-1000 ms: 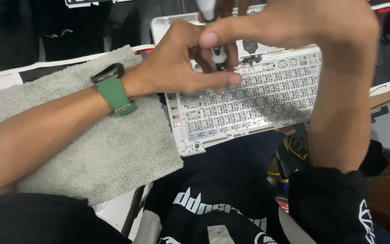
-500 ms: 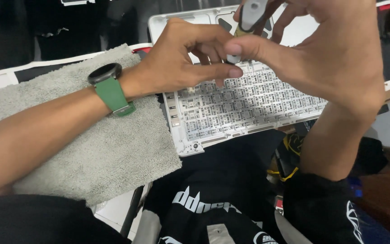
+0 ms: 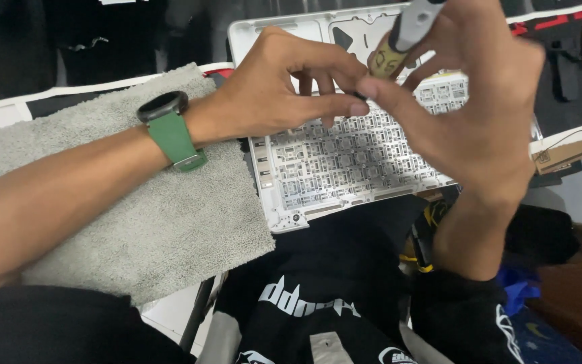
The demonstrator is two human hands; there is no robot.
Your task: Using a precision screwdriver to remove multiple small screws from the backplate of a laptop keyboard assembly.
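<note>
Since the earlier frame your right hand (image 3: 469, 114) has dropped slightly, bringing the screwdriver (image 3: 405, 34) handle closer to your left hand (image 3: 284, 94). Your right fingers are clamped around the screwdriver handle, and your left thumb and fingertips are pinched together at its tip, just above the white laptop keyboard frame (image 3: 345, 162). That frame lies beside the grey towel (image 3: 156, 222); green-strapped watch (image 3: 170, 128) on your left wrist.

Even indoor light, slight motion blur
</note>
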